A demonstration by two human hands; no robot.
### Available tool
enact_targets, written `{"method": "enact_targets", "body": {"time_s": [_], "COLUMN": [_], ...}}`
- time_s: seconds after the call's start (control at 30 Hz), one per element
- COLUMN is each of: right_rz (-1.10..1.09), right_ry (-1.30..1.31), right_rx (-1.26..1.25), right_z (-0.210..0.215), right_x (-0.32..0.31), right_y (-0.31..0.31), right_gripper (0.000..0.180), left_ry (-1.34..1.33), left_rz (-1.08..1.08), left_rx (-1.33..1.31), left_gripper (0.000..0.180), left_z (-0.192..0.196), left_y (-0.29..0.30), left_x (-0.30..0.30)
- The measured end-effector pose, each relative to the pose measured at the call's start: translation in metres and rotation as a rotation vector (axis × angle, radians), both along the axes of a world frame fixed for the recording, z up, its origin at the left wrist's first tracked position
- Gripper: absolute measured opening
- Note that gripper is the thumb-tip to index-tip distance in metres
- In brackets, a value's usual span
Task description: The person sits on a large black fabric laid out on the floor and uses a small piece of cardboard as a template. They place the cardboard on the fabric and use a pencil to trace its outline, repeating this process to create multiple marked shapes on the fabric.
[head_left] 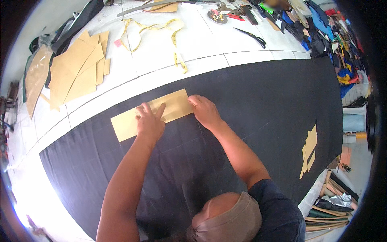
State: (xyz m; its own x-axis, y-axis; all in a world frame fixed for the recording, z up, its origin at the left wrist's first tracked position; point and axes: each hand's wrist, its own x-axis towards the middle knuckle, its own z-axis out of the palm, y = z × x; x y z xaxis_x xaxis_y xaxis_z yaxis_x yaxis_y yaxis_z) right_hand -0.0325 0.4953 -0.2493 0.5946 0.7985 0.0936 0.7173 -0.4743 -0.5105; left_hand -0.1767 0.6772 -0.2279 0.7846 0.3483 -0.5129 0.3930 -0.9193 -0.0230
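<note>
A long rectangular tan card pattern lies flat on a large spread of black fabric. My left hand rests on the middle of the card with its fingers apart, pressing down on it. At the card's right end is my right hand, its fingers drawn together in a pinch against the edge. Whatever sits between those fingertips, if anything, is too small to make out. Faint pale lines show on the fabric below the card and to its right.
Tan card pieces are piled at the far left, smaller ones at right on the fabric. Beyond it lie a yellow measuring tape, black scissors, a round dish and a metal ruler. Cloth scraps heap at far right.
</note>
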Motion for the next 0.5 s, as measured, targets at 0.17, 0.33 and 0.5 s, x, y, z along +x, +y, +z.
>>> {"method": "enact_targets", "body": {"time_s": [0.17, 0.33, 0.5], "right_rz": [0.012, 0.007, -0.003], "right_ry": [0.028, 0.097, 0.119], "right_rx": [-0.048, -0.143, -0.170], "right_z": [0.007, 0.020, 0.021], "right_x": [-0.016, -0.031, -0.030], "right_y": [-0.016, -0.035, -0.031], "right_gripper": [0.017, 0.022, 0.024], "left_ry": [0.008, 0.004, 0.006], "left_rz": [0.016, 0.021, 0.030], "left_rx": [-0.002, 0.035, -0.003], "left_gripper": [0.068, 0.068, 0.070], "left_z": [-0.005, -0.002, -0.004], "left_y": [0.004, -0.003, -0.001], "left_x": [-0.002, 0.000, 0.001]}}
